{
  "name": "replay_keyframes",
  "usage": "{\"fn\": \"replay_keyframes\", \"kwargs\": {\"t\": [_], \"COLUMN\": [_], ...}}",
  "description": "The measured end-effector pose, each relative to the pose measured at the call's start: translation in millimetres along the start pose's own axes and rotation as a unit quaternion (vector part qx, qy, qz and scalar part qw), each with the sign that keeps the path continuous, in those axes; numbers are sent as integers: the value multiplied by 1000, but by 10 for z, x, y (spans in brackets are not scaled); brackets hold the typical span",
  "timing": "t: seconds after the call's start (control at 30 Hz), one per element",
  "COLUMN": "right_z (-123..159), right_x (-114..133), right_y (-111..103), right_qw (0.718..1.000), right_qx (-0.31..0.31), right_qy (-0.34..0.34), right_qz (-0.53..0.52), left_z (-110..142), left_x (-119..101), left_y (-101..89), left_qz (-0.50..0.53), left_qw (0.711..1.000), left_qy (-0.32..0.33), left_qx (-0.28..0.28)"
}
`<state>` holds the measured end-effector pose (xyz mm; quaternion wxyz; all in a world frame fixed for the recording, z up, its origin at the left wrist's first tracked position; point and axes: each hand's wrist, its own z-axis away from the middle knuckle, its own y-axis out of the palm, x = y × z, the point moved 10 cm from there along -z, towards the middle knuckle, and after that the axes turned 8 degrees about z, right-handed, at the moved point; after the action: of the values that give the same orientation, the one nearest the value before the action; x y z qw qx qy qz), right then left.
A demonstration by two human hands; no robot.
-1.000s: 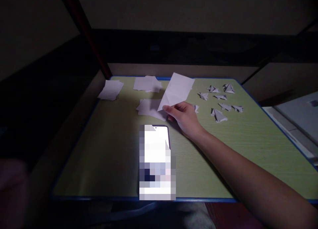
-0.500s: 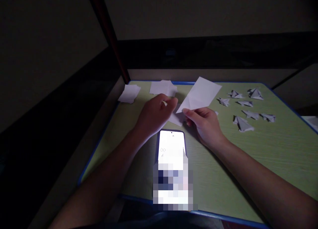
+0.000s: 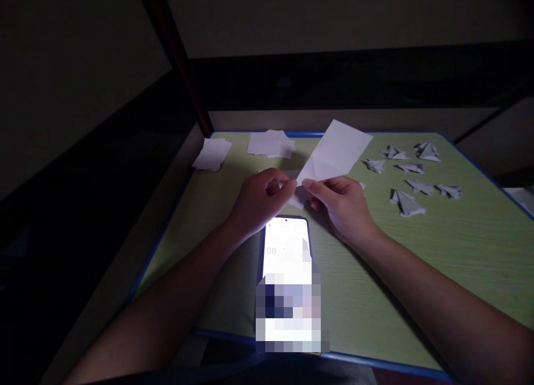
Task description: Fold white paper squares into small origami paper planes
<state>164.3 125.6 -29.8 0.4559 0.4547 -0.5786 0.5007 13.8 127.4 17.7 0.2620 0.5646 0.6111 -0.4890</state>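
Observation:
A sheet of white paper with a crease near its lower corner is tilted up above the table. My right hand pinches its lower edge between thumb and fingers. My left hand is closed too, its thumb and forefinger gripping the paper's lower left corner beside the right thumb. Beneath my hands lies another piece of white paper, partly hidden by them. Just nearer to me, a phone with a bright screen rests on the table; its lower part is pixelated.
The green table has a blue edge. At the back left are two piles of white paper, one farther left and one near the middle. Several folded paper figures lie on the right. Dark walls stand behind and to the left.
My left hand has come down and its fingertips have closed on the corner of the paper. The right hand keeps its pinch. The view has shifted slightly.

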Motion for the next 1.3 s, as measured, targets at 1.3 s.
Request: {"fn": "replay_keyframes", "kwargs": {"t": [1.3], "right_z": [-6], "right_x": [6], "right_y": [88], "right_qw": [999], "right_qx": [45], "right_qy": [2], "right_qz": [-12], "left_z": [26], "left_x": [-100], "left_y": [90], "left_qz": [-62], "left_qw": [996], "left_qy": [66], "left_qx": [21]}}
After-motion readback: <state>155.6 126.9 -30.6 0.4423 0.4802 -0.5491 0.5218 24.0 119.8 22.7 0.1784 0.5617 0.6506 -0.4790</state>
